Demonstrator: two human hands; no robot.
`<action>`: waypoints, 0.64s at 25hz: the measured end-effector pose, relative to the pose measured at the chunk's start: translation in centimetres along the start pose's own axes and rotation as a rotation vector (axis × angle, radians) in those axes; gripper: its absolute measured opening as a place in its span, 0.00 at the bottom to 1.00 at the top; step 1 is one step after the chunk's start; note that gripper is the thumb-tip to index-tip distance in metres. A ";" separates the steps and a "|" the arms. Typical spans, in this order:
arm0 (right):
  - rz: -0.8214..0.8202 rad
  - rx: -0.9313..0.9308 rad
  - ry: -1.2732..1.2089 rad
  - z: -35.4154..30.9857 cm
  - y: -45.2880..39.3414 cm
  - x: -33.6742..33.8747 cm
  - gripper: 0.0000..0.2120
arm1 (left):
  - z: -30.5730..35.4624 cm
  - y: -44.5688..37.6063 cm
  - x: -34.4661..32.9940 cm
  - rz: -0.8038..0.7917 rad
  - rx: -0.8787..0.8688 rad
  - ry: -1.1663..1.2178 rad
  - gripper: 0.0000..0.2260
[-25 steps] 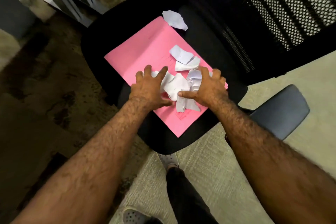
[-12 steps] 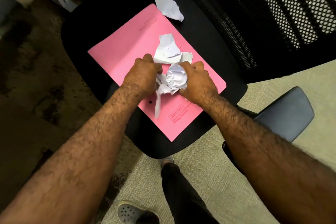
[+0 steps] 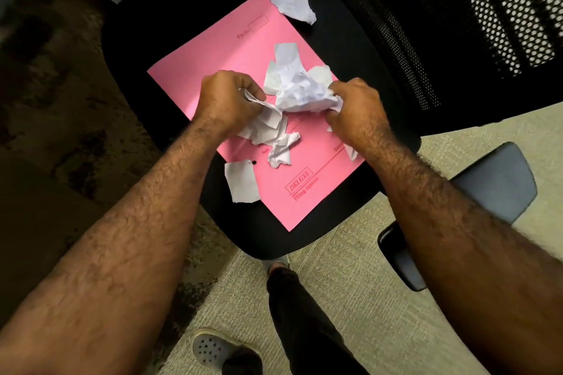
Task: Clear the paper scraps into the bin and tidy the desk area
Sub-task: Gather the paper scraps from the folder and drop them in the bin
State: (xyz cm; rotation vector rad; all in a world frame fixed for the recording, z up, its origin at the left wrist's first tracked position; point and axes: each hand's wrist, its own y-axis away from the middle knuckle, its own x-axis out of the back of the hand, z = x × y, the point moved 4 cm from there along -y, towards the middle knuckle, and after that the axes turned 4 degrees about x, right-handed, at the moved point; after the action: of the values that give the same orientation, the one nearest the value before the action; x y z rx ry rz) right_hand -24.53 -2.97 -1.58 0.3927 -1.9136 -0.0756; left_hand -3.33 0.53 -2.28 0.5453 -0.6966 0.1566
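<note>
We hold both hands over the pink folder [image 3: 213, 70] that lies on the black chair seat [image 3: 137, 39]. Our left hand [image 3: 225, 99] has its fingers curled, pinching a thin twist of white paper between thumb and forefinger. Our right hand [image 3: 355, 109] is curled as well, its fingers gripping the crumpled wad of paper scraps [image 3: 300, 91], which bulges out between the two hands and just beyond our fingertips.

Below the left fingers, toward our wrists, a loose cluster of torn scraps [image 3: 271, 134] lies on the folder, and a flat square scrap [image 3: 242, 181] sits nearer us, overlapping the folder's left edge onto the seat. A small sliver [image 3: 352, 152] shows just beside the right wrist. Well beyond our fingertips, a single crumpled scrap [image 3: 292, 3] rests at the folder's far corner, partly on the bare seat.

The folder lies askew, its near corner reaching almost to the seat's front edge. Left of our left fingers there is bare pink folder, then a band of black seat before the seat's rim. Right of our right fingers the seat is narrow and runs up against the mesh backrest [image 3: 457, 9]. The grey armrest [image 3: 493, 183] juts out beside our right forearm. Our feet stand on pale carpet [image 3: 350, 298] in front of the seat; the bin is not visible.
</note>
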 end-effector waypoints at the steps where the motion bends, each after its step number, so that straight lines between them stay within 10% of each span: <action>1: 0.013 -0.017 -0.006 0.3 -0.1 0.2 0.11 | -0.1 0.2 0.2 0.001 0.035 0.080 0.09; 7: -0.083 -0.025 -0.086 0.3 -0.1 0.0 0.26 | -0.3 0.6 0.7 -0.019 -0.075 -0.102 0.09; 12: -0.220 0.104 0.152 -1.8 -0.6 0.0 0.58 | -0.3 0.8 -0.2 -0.272 -0.248 -0.561 0.35; 16: -0.231 0.373 0.305 -3.9 -0.8 -0.6 0.51 | 0.1 0.8 -1.3 -0.238 -0.344 -0.751 0.35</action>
State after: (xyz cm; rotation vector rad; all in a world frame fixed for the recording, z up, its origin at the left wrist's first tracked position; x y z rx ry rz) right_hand -20.61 -3.03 -0.87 0.8274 -1.5719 0.1829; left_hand -4.65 1.24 -2.68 0.3404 -1.3472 -0.4097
